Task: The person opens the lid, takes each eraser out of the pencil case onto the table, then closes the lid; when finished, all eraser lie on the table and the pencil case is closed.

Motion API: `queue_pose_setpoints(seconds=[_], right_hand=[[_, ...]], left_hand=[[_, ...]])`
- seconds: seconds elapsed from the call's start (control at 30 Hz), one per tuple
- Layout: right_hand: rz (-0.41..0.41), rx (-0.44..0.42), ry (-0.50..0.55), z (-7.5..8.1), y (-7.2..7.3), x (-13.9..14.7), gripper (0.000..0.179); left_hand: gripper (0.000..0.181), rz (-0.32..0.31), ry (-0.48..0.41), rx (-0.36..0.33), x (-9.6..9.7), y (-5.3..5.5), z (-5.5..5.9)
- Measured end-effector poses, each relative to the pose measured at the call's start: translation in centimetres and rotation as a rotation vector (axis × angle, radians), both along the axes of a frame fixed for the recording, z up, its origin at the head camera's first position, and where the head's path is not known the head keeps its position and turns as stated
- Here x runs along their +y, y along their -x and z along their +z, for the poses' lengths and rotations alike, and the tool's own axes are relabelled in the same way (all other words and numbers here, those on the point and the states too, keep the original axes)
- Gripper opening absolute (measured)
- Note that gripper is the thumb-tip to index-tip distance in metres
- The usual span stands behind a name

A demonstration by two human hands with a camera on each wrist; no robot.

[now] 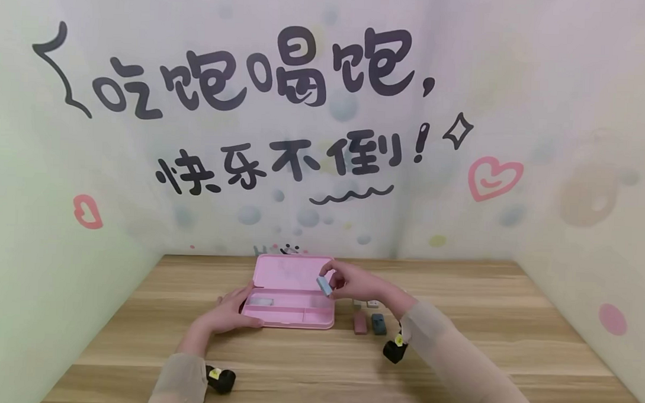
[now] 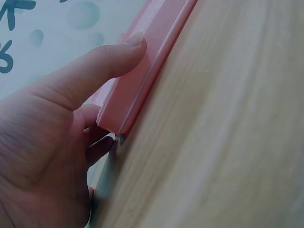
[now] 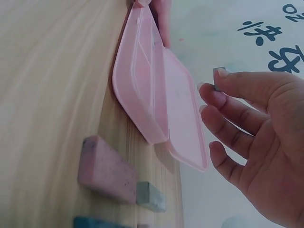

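Note:
A pink pencil case [image 1: 288, 325] lies open on the table, its lid [image 1: 282, 272] folded back toward the wall. My left hand [image 1: 224, 314] grips the case's left end, thumb along the front edge and fingers around the side. Over the right part of the case, my right hand [image 1: 354, 281] pinches a small light blue block [image 1: 324, 286], like an eraser, between thumb and fingers. In the right wrist view, only a sliver of that block [image 3: 218, 79] shows beside the thumb. A whitish block [image 1: 261, 302] lies in the left of the rear compartment.
Right of the case, a pink eraser-like block [image 1: 360, 323] and a dark blue one [image 1: 379, 324] lie on the wooden table [image 1: 306, 373]. Whitish blocks [image 1: 373, 304] sit behind them, partly under my right forearm. A printed wall [image 1: 302, 165] closes off the back.

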State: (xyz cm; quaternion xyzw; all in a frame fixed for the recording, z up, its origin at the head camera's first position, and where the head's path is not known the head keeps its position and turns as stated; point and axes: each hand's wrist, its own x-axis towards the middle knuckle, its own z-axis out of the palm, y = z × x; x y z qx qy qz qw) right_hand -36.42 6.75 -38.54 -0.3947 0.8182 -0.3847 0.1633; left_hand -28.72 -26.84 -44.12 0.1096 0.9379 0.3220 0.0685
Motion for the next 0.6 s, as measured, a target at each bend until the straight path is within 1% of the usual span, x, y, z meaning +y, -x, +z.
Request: queue_pose_setpoints(seconds=[0.13, 0.3, 0.47, 0.6], right_hand=[[-0.018, -0.009, 0.029, -0.1, -0.6, 1.1, 0.041], [-0.051, -0.003, 0.053, -0.8, -1.2, 2.9, 0.039], [-0.075, -0.006, 0.073, -1.6, -1.9, 4.6, 0.039], [-0.095, -0.021, 0.089, -2.0, -2.4, 5.9, 0.040]], left_hand=[[0.108, 0.002, 0.005, 0.003, -0.1, 0.2, -0.1], [0.107, -0.007, 0.004, 0.012, -0.1, 0.4, -0.2], [0.108, -0.004, 0.003, 0.007, -0.1, 0.3, -0.2], [0.108, 0.001, 0.002, -0.003, -0.1, 0.1, 0.0]])
